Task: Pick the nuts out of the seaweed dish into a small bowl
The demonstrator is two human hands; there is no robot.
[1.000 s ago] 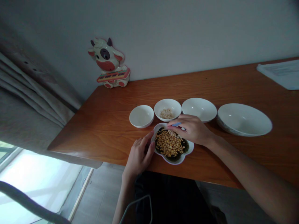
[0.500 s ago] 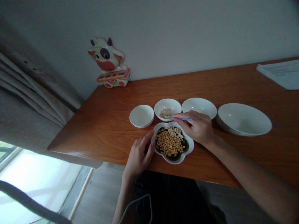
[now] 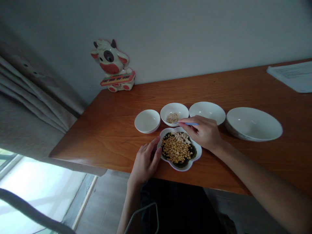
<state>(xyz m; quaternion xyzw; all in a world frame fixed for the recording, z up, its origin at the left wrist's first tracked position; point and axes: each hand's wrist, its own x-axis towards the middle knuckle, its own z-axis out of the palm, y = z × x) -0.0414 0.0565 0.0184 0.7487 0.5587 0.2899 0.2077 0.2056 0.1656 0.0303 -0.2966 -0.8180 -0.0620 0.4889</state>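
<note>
A white flower-shaped bowl (image 3: 195,160) stands near the table's front edge. In it are yellow split beans (image 3: 175,148), dark green grains around them, and pale flat seeds (image 3: 183,137) at the back. My left hand (image 3: 146,159) steadies this bowl by its left rim, thumb and fingers against it. Pinched in my right hand (image 3: 203,130) is a slim light-blue tweezers-like tool (image 3: 191,123). Its tip is at the near side of a small white bowl (image 3: 168,109), close to more pale seeds (image 3: 172,117) inside. My right hand covers part of that tool.
Left of the seed bowl stands an empty small white bowl (image 3: 147,121). To its right are a white bowl (image 3: 208,109) and a larger one (image 3: 254,123). A cow toy with a keyboard (image 3: 114,68) sits against the wall, and a white sheet (image 3: 294,78) lies far right.
Both hands keep nearly the same places. My right hand and its tool have shifted very slightly left; the whole view has drifted a little too.
</note>
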